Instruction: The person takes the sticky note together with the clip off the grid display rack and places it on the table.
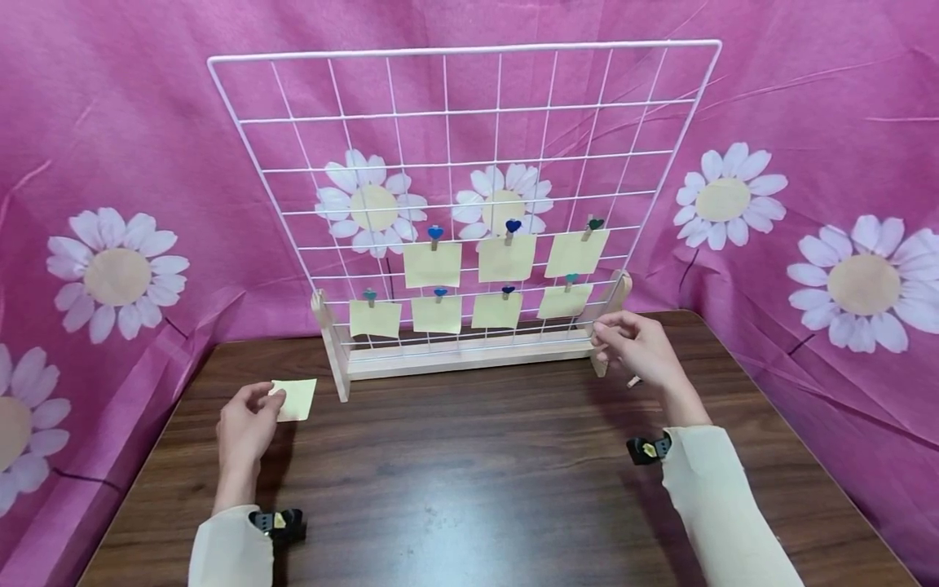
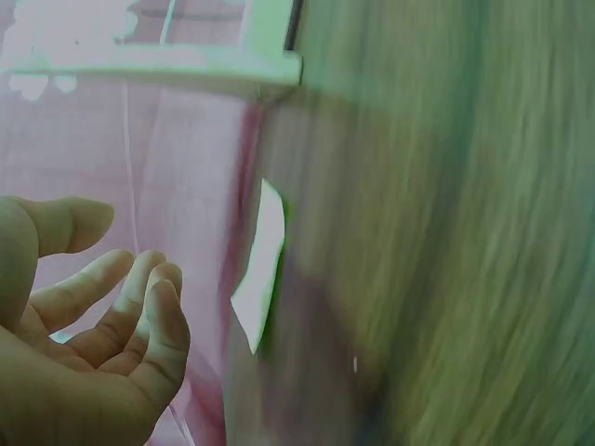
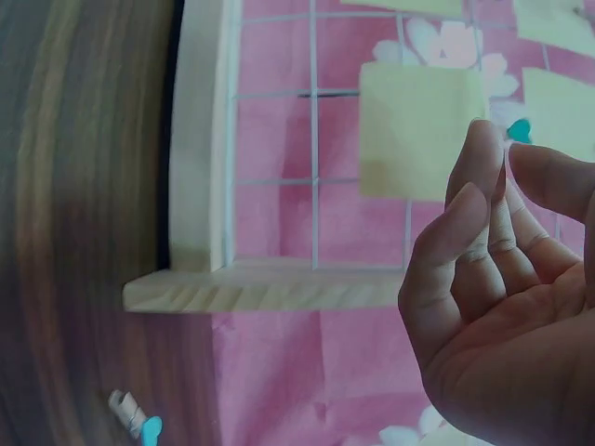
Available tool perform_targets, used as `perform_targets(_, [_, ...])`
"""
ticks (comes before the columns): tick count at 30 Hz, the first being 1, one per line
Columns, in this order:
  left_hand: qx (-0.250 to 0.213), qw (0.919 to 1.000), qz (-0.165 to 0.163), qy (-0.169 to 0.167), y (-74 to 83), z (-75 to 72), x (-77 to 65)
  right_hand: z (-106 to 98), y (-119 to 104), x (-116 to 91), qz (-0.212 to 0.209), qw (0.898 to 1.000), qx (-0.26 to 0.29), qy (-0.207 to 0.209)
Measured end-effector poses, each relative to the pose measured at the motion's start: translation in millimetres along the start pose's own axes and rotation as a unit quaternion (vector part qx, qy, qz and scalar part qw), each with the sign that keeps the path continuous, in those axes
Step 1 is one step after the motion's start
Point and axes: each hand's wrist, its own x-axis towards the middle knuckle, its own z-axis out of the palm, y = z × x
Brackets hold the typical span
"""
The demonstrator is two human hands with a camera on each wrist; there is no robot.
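Note:
My left hand (image 1: 248,424) hovers beside a pale yellow sticky note (image 1: 297,400) at the left of the table. Its thumb and fingers stand apart with nothing between them, and the left wrist view shows the note (image 2: 263,265) apart from the fingers. Near the lower right of a white wire grid (image 1: 473,110) is my right hand (image 1: 637,346), fingers loosely bent and holding nothing. Several sticky notes (image 1: 433,265) hang on the grid in two rows, under small clothespins with blue or green hearts (image 1: 435,234). The right wrist view shows one note (image 3: 418,130) behind the fingertips.
The grid stands in a wooden base (image 1: 469,361) at the back of the brown table (image 1: 440,473). A loose clothespin (image 3: 130,413) with a teal heart lies by its right foot. A pink cloth (image 1: 147,122) with white flowers hangs behind and at both sides.

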Motion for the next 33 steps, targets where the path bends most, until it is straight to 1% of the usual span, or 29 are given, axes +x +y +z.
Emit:
perform_targets(3, [-0.011,0.9998,0.014,0.001,9.2,6.7,-4.9,2.9,-7.0,0.6,-0.014,1.0,0.003,-0.003])
perform_targets(5, [-0.019,0.9996,0.02,-0.005,15.1,11.1,-7.8,5.1,-11.6,1.0,-0.022,1.0,0.006,-0.004])
perform_targets(9, [-0.03,0.9987,0.038,-0.017,25.4,17.5,-12.9,9.5,-20.0,0.6,-0.026,0.999,0.016,-0.01])
perform_targets(11, [-0.033,0.9982,0.047,-0.017,29.9,20.2,-14.9,11.4,-23.3,0.4,-0.028,0.999,0.014,-0.014])
perform_targets(15, [-0.046,0.997,0.06,-0.014,37.9,24.8,-17.6,15.0,-29.6,0.5,-0.034,0.999,0.012,-0.018])
perform_targets(21, [-0.071,0.9943,0.078,-0.017,48.5,31.4,-19.5,19.8,-37.1,3.0,-0.055,0.998,0.015,-0.027])
perform_targets(24, [-0.107,0.9902,0.087,-0.021,52.8,36.1,-19.6,22.2,-40.4,5.7,-0.062,0.998,0.007,-0.03])
perform_targets(28, [-0.161,0.9828,0.086,-0.029,58.2,42.7,-20.1,25.8,-44.7,10.0,-0.065,0.997,0.0,-0.029])
perform_targets(30, [-0.167,0.9818,0.086,-0.03,61.1,45.5,-20.3,27.8,-47.1,12.1,-0.068,0.997,-0.001,-0.028])
perform_targets(33, [-0.159,0.9825,0.092,-0.03,65.3,49.6,-19.9,30.2,-51.1,14.3,-0.074,0.997,-0.006,-0.029])
